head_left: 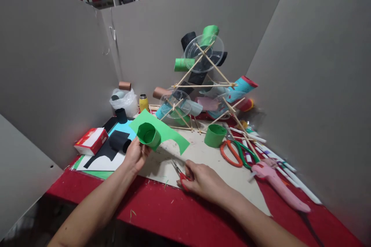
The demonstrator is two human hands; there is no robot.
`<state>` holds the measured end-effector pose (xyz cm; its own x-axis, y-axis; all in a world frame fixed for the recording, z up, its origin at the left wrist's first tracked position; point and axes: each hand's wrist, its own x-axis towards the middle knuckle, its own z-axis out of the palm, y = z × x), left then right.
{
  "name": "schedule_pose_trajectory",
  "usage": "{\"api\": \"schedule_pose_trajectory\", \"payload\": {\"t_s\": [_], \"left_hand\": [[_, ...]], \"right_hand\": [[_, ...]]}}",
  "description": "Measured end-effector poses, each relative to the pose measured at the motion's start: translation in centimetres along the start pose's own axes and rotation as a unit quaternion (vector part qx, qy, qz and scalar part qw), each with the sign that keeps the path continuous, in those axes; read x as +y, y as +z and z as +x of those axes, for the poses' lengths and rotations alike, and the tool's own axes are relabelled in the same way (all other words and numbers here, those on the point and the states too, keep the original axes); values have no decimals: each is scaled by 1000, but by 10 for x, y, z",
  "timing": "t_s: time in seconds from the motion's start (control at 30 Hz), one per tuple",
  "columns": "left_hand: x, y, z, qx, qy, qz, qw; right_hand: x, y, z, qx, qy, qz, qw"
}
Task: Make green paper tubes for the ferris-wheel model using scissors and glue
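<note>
My left hand (138, 153) is closed around the lower side of a green paper cup (148, 135). A cut green paper sheet (168, 135) spreads out behind the cup; whether the two are joined I cannot tell. In my right hand (204, 179) are small scissors with red handles (183, 177), their blades pointing up and left above the beige board (158, 171). Another green paper cup (215, 136) stands upright on the board, further right. Large scissors with orange and green handles (231, 153) lie beside it.
Stick-and-plastic-disc wheels (204, 54) with paper tubes stand at the back. Black paper (106, 150) and a red tissue pack (91, 141) lie left. A pink glue gun (279, 185) and white sticks (301, 187) lie right on the red table (162, 212). Grey panels surround it.
</note>
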<state>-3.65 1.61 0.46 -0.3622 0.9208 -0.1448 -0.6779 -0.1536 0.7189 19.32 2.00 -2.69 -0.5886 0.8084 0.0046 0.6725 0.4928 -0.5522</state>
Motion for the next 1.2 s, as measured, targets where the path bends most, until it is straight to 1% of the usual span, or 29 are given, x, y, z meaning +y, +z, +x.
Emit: {"api": "schedule_pose_trajectory", "payload": {"t_s": [0.13,0.27,0.4,0.53,0.63,0.73,1.0,1.2], "left_hand": [[0,1,0,13,2,3,1000],[0,2,-1,24,-2,7,1000],[1,4,-2,30,-5,4,1000],[1,5,-3,36,0,-7,999],[0,5,-2,36,4,-14,999],[-1,4,-2,29,5,-18,999],[-3,5,-3,19,14,-31,999],[-2,7,-5,7,16,-39,999]], "right_hand": [[1,0,-1,-10,16,-11,1000],[4,-1,-1,-11,22,18,1000],[3,3,1,-35,18,112,993],[-5,7,0,-72,16,237,969],[-14,7,-1,-72,13,304,950],[-20,7,-1,-66,8,347,935],[-22,18,-1,-34,-12,401,915],[-24,17,-1,-48,-31,418,907]]}}
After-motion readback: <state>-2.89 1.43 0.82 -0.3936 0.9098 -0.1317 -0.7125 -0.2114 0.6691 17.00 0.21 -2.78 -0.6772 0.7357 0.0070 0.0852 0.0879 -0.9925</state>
